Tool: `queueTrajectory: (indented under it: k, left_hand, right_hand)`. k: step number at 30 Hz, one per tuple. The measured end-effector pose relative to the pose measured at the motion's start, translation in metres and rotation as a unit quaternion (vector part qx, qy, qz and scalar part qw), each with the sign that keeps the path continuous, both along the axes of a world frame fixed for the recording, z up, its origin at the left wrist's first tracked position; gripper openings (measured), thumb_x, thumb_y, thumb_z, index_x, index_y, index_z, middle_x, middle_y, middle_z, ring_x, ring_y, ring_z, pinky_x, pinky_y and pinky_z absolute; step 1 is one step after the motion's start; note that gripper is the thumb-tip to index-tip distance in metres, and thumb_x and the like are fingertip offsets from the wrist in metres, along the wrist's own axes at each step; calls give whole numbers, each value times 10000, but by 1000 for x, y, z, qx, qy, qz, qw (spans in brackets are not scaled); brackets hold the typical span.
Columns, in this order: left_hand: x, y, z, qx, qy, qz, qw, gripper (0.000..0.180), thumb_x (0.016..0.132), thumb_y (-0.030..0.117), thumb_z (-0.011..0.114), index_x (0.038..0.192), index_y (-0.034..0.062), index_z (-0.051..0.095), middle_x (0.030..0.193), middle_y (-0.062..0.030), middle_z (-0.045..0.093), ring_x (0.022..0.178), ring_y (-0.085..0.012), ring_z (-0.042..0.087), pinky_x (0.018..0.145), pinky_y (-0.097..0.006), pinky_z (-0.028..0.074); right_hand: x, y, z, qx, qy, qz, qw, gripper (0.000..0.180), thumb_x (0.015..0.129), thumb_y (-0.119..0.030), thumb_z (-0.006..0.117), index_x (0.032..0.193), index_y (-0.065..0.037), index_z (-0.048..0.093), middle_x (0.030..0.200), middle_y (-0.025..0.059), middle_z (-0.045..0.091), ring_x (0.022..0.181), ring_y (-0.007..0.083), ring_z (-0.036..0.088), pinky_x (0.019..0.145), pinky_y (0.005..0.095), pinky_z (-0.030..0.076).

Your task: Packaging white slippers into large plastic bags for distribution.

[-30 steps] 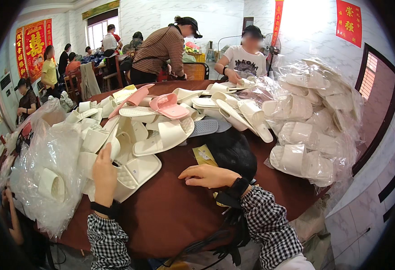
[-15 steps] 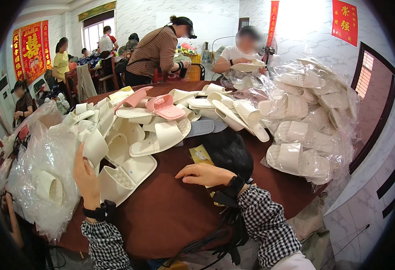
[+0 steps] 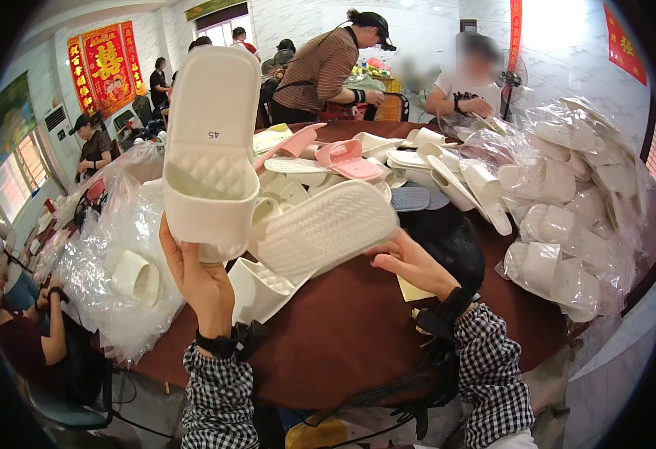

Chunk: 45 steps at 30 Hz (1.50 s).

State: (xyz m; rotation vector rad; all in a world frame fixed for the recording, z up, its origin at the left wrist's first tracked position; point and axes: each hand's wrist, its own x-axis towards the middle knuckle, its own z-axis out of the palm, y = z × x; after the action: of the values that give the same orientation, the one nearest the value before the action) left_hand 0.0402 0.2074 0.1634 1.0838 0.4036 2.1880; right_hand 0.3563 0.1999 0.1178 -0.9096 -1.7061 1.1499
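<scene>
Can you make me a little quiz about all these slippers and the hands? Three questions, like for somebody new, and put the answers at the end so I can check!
1. Pick one. What colour is the upright slide slipper in the left hand?
a) pink
b) cream
c) grey

2. True or false? The tilted slide slipper at the right hand has its underside hidden from us.

3. Fill in the word: the stacked slippers at the picture's right are in clear ____.

Key:
1. b
2. False: its patterned underside shows.
3. plastic
</scene>
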Motion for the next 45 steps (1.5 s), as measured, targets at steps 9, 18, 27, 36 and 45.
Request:
queueTrajectory:
  k: [9, 18, 27, 36, 45]
  left_hand:
    - [54, -22, -1, -90, 128, -136, 978, 405, 1034, 122, 444, 1426, 30, 399, 1381, -98, 492, 1262, -177, 493, 1063, -339, 415]
    - [40, 10, -38, -205, 23, -155, 966, 366, 1041, 79, 399, 1405, 42, 407, 1358, -113, 520, 1214, -205, 556, 1008, -358, 503]
    - [30, 14, -41, -208, -23, -210, 955, 365, 1035, 84, 418, 1397, 43, 392, 1365, -119, 510, 1236, -212, 551, 1019, -377, 514]
    - [39, -3, -21, -148, 1, -322, 935, 413, 1024, 94, 429, 1420, -4, 359, 1380, -126, 511, 1265, -209, 537, 1039, -365, 501]
    - [27, -1, -18, -42, 5, -86, 995, 403, 1029, 107, 454, 1423, 53, 391, 1404, -76, 482, 1288, -175, 488, 1083, -356, 428]
  right_hand:
    - [-1, -35, 42, -79, 137, 188, 969, 877, 957, -691, 340, 1496, 0, 321, 1495, 177, 405, 1310, 301, 485, 1099, 429, 389]
    - [10, -9, 25, 37, 44, -110, 992, 526, 1032, -417, 467, 1321, 17, 538, 1334, 150, 563, 1178, 241, 576, 1042, 367, 433]
    - [-14, -12, 11, 318, -409, -46, 854, 789, 790, -146, 770, 1477, -88, 387, 1461, 165, 420, 1347, 347, 401, 1139, 419, 315]
    - [-22, -12, 23, 345, -263, -12, 901, 674, 758, -52, 751, 1380, -140, 506, 1315, 145, 507, 1250, 325, 486, 1095, 438, 371]
    - [-16, -31, 50, 229, -163, 10, 960, 567, 897, -279, 641, 1363, -1, 478, 1173, 137, 522, 1088, 260, 542, 921, 354, 456]
